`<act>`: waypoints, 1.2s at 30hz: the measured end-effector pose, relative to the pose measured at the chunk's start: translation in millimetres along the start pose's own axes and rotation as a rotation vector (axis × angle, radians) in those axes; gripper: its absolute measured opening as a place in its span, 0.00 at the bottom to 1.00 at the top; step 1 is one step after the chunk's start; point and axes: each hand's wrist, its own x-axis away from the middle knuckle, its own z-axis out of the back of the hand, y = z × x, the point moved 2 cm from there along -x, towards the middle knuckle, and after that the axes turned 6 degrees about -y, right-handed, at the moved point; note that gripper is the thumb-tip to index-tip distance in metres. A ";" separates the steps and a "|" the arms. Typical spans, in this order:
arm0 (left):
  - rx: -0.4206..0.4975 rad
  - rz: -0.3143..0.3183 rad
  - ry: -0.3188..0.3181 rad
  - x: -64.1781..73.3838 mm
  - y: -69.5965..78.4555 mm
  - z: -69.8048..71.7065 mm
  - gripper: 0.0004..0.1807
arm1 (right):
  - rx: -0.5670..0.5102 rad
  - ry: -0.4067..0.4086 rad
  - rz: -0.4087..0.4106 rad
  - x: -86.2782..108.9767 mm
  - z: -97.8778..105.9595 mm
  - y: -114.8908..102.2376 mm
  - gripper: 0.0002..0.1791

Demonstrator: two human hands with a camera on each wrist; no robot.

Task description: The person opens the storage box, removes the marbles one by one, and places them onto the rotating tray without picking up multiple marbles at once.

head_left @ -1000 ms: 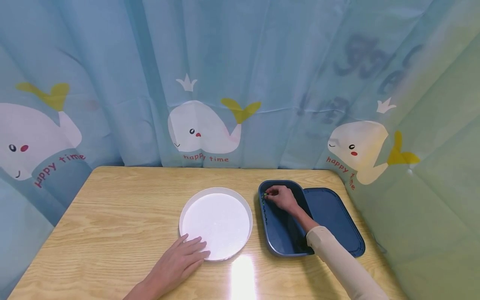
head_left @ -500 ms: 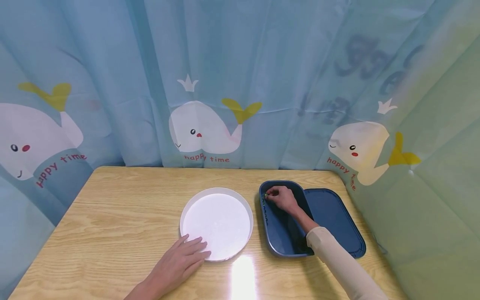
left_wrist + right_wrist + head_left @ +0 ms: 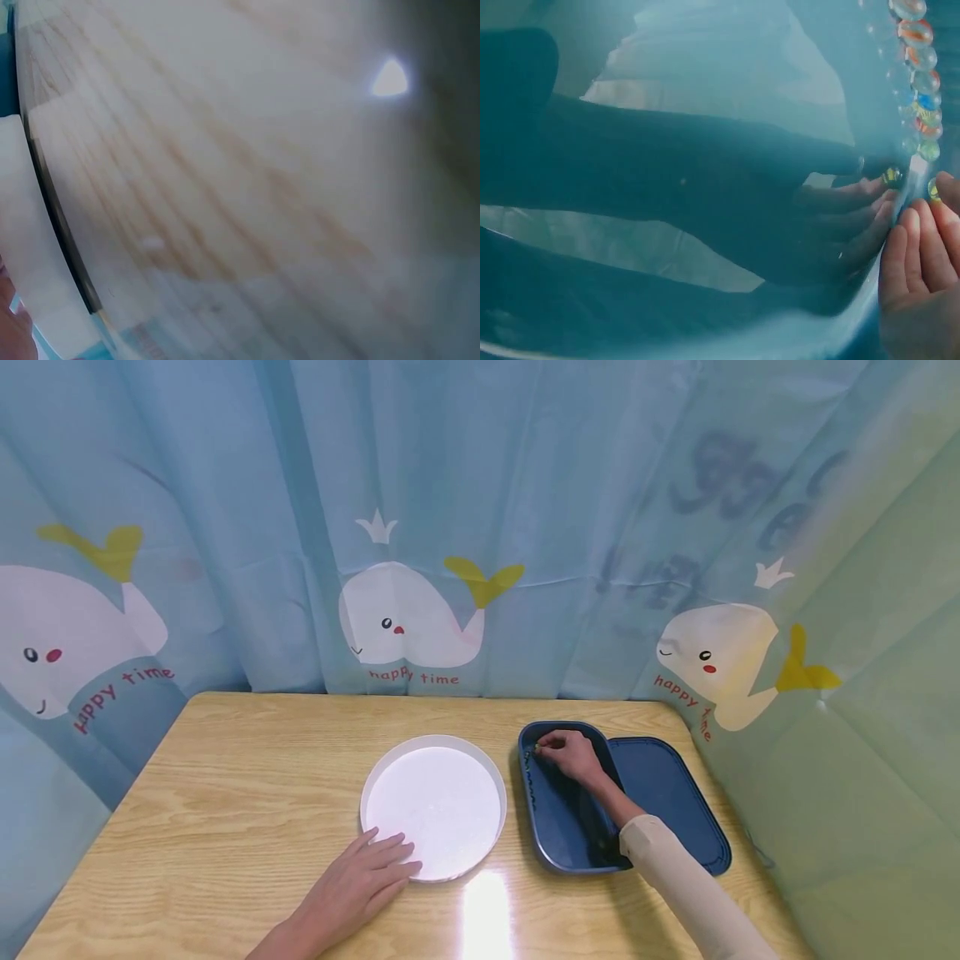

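The right hand [image 3: 572, 755] pinches a yellow-swirled glass marble [image 3: 933, 189]; the left hand [image 3: 356, 881], fingers outstretched, touches a round white tray [image 3: 435, 806].

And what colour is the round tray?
The tray is plain white, clearest in the head view.

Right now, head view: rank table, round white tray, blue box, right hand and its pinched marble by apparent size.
Largest to smallest:
1. Table
2. White tray and blue box: too close to rank
3. Right hand
4. Marble, barely visible
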 end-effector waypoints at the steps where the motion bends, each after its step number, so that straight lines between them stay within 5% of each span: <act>1: 0.000 0.000 0.000 0.0 0.1 -0.2 0.25 | -0.006 0.000 -0.004 0.9 0.6 -0.3 0.06; 10: -0.001 0.007 -0.014 0.7 -0.3 -1.3 0.25 | -0.110 0.005 -0.019 7.7 12.1 -7.5 0.08; 20: -0.007 -0.006 -0.002 0.3 0.0 -0.5 0.25 | -0.208 -0.028 0.087 15.0 22.2 -33.9 0.10; 36: -0.027 -0.017 0.009 0.1 0.9 0.5 0.26 | -0.297 -0.156 0.194 22.7 2.0 -91.2 0.11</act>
